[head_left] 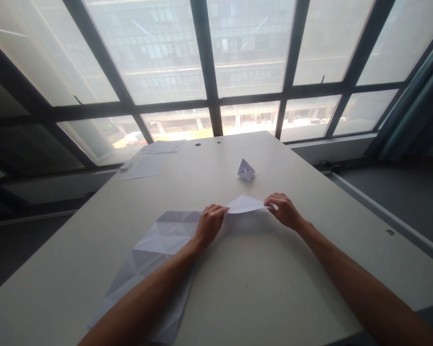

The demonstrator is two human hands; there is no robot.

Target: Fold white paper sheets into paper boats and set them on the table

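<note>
Between my two hands a folded white paper [244,204] is held just above the table, its top forming a low triangle. My left hand [211,222] pinches its left corner, and my right hand [282,208] pinches the right corner. The fingers of both hands are closed on the paper. Beneath my left forearm lies a large creased sheet of paper [155,245], partly hidden by the arm. Beyond the held piece stands a small folded paper boat [246,170].
The white table [252,288] stretches toward large windows [248,48]. Flat paper sheets [147,163] lie at its far left. Two round holes [197,144] sit near the far edge. A small dark mark [389,232] shows on the right, and a blue curtain [411,96] hangs beyond.
</note>
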